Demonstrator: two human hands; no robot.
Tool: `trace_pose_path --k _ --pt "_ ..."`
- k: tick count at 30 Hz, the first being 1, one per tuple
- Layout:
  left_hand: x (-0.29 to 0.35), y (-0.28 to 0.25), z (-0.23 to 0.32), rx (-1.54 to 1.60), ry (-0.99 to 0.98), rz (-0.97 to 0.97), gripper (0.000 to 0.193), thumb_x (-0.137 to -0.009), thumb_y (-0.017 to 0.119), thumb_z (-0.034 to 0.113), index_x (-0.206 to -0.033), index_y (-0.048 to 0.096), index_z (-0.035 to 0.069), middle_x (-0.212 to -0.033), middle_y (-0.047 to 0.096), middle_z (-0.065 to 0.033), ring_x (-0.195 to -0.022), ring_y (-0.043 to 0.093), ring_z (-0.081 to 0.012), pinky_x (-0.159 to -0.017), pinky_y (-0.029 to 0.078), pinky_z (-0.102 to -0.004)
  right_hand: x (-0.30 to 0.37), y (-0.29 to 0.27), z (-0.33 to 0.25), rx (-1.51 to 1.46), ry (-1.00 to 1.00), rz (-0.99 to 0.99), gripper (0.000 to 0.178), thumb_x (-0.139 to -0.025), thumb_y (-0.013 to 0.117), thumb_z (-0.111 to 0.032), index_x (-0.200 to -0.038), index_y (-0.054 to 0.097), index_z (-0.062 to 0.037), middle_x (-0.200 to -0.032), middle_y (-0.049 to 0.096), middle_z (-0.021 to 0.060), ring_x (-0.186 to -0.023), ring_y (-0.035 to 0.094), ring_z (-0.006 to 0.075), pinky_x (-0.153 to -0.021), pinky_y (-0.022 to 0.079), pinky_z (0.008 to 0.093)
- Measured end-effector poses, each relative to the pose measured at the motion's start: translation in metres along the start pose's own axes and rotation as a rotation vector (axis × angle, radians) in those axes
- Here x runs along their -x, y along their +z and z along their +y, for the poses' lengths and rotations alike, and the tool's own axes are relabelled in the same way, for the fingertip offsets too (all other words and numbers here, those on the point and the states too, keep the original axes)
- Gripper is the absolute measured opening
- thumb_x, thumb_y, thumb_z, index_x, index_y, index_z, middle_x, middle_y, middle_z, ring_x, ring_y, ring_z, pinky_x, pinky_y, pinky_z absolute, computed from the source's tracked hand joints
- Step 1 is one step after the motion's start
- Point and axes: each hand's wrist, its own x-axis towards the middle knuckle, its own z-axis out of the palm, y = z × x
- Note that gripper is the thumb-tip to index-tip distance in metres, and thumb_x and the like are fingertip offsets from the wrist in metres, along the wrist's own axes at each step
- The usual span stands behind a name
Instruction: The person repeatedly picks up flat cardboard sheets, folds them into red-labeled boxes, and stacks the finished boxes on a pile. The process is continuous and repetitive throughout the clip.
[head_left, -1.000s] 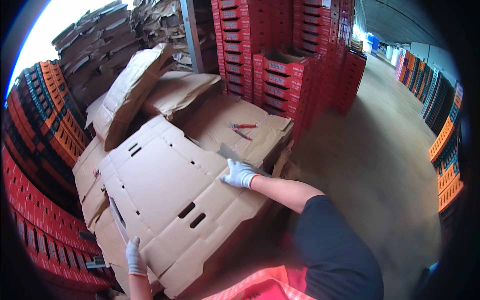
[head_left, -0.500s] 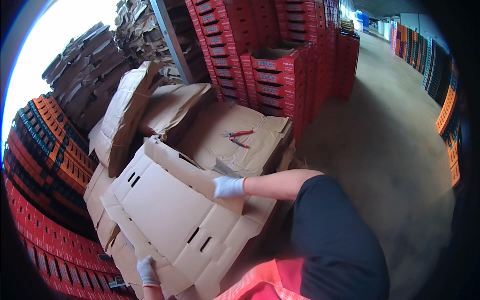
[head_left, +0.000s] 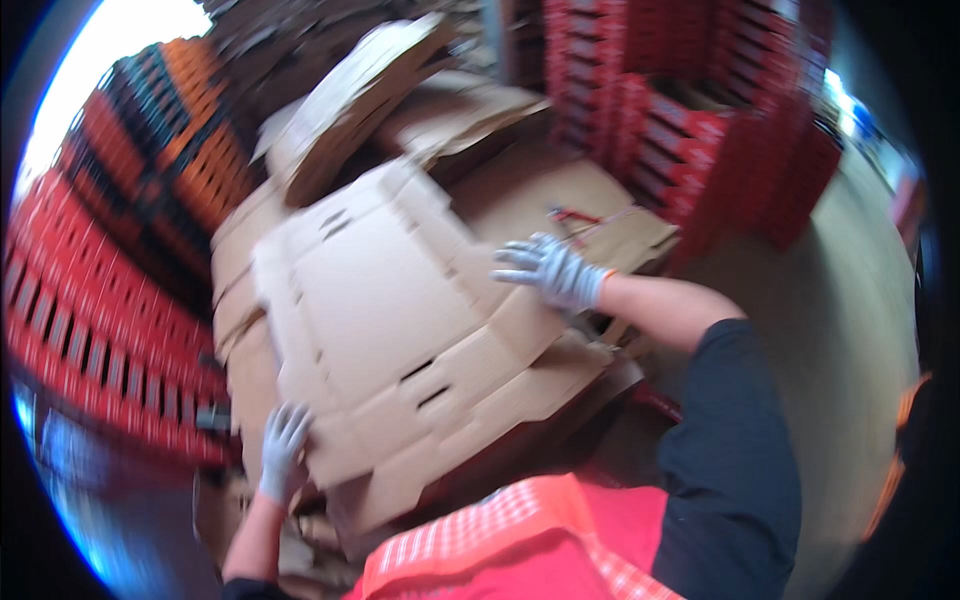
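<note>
A large flat cardboard box blank [head_left: 375, 300], plain brown with slots and crease lines, lies tilted on a pile of cardboard in front of me. My right hand [head_left: 560, 272], in a grey-white glove, is open with fingers spread at the blank's right edge. At its lower left edge is my left hand [head_left: 285, 440], gloved too, with fingers stretched out; whether it presses on the cardboard I cannot tell. Red-handled pliers [head_left: 578, 216] lie just beyond my right hand on a stack of flat cardboard [head_left: 540, 185].
Bent cardboard bundles [head_left: 350, 100] lean at the back of the pile. Red printed boxes [head_left: 670, 130] stand in tall stacks at the back right. On the left are orange and dark crates [head_left: 165, 130] and more red boxes [head_left: 110, 310]. Concrete floor [head_left: 850, 330] runs along the right.
My view has swung, and the scene has shifted right. My right hand has gone from closed at the blank's raised far-right flap to open with spread fingers. My left hand's fingers have straightened.
</note>
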Motion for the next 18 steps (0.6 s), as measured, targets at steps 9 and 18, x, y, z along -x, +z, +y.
trace_pose_path --k 9,18 --pt "-0.047 -0.002 -0.018 0.226 0.012 -0.140 0.072 -0.069 0.074 0.003 -0.137 0.052 0.011 -0.125 0.061 -0.0130 -0.122 0.053 -0.0373 -0.105 0.044 -0.0431 -0.004 -0.055 0.016 0.077 -0.342 -0.537 0.064 -0.080 0.066 -0.027 -0.142 0.046 -0.0238 -0.149 0.043 0.0015 -0.139 0.040 0.0210 -0.092 0.043 0.0543" --pt "-0.103 -0.054 -0.001 0.556 -0.328 0.249 0.024 -0.088 0.064 -0.001 -0.111 0.068 0.003 -0.094 0.073 -0.0121 -0.082 0.069 -0.0190 -0.076 0.054 -0.0313 -0.084 -0.051 -0.046 -1.106 0.301 0.297 0.013 -0.082 0.076 -0.016 -0.090 0.072 -0.0073 -0.087 0.069 0.0116 -0.080 0.068 0.0249 -0.073 0.053 0.0330"
